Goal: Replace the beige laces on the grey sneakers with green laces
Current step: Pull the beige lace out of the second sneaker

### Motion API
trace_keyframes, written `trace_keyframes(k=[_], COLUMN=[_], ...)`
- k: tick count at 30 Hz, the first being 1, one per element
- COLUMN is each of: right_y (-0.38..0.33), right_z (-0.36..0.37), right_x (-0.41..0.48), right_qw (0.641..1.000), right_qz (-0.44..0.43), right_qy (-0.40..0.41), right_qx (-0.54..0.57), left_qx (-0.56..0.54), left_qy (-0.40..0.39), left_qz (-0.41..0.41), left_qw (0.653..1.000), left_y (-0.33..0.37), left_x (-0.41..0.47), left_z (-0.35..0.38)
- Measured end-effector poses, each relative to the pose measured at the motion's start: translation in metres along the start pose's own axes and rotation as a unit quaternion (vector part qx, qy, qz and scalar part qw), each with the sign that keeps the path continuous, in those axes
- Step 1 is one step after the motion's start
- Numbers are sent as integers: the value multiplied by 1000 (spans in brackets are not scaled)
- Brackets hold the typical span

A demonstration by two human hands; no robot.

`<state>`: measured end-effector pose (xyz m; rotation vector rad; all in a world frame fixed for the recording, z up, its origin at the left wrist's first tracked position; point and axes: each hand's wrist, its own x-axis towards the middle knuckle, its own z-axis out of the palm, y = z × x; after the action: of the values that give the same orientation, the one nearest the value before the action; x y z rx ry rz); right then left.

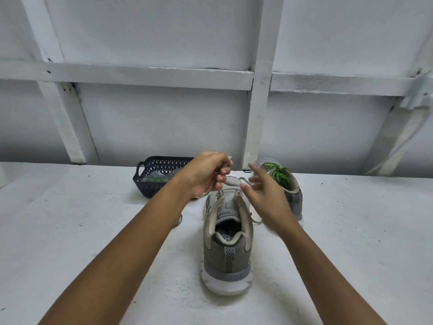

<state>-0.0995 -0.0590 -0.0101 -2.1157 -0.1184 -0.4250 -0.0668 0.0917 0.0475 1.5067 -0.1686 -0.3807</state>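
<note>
Two grey sneakers stand on the white speckled worktop (pixel 93 231), along with one dark openwork basket (pixel 159 170) and two hands.

The near sneaker (pixel 227 254) sits in the middle with its heel toward the camera. It has a grey upper, beige trim round the collar and eyelet rows, a herringbone strip down the heel and a thick white sole. Its upper eyelets are bare, and the beige lace (pixel 256 221) trails loose off its right side, with another stretch showing by the left forearm. The far sneaker (pixel 293 195) stands just behind and to the right, near the wall, and is threaded with a bright green lace (pixel 278 174).

The left hand (pixel 206 174) hovers over the near sneaker's toe end, fingers curled and pinching a piece of the beige lace. The right hand (pixel 264 198) is blurred, its fingers spread apart and gripping nothing, just above the near sneaker's right eyelet row.

The basket sits behind the left hand and holds a clear packet (pixel 157 178) with something green inside.

On the near sneaker's insole only the letters "Y FO" can be read. The tongue label is too small to make out.
</note>
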Motion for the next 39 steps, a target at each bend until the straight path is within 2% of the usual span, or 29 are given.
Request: trace_keyframes(k=[2, 5, 9, 12, 15, 17, 20, 23, 26, 29, 32, 35, 39], right_y=[-6, -14, -25, -32, -39, -40, -32, -27, -37, -56, -78, -97, -101], right_z=[1, 13, 14, 4, 2, 8, 19, 11, -8, -30, -49, -62, -57], right_x=[19, 39, 51, 60, 55, 44, 29, 14, -2, -10, -4, 12, 44], right_qw=[996, 990, 991, 992, 986, 983, 967, 955, 960, 964, 944, 954, 975], right_qz=[-38, -72, -80, -91, -119, -106, -134, -142, -165, -155, -167, -178, -158], right_qy=[-62, -114, -100, -74, -105, -149, -188, -210, -207, -207, -205, -150, -69], right_qx=[-45, -34, -37, -43, -59, -32, -110, -153, -94, 56, 196, 191, 137], left_qx=[-9, -7, -7, 6, -21, -87, -180, -197, -193, -144, -64, -9, -28], left_qy=[-12, -24, -41, -89, -142, -161, -110, -53, -28, -6, -18, -73, -151], left_qz=[-5, 4, -8, -45, -35, 1, 73, 128, 153, 160, 150, 135, 96], left_qw=[1000, 1000, 999, 995, 989, 983, 975, 971, 969, 977, 986, 988, 983], left_y=[4, 6, 6, 3, 3, 9, 22, 31, 35, 32, 22, 15, 11], left_x=[-6, -14, -18, -21, -23, -21, -13, -5, 1, 2, 0, -7, -18], left_z=[3, 9, 8, 7, 11, 12, 5, -7, -19, -27, -25, -17, -8])
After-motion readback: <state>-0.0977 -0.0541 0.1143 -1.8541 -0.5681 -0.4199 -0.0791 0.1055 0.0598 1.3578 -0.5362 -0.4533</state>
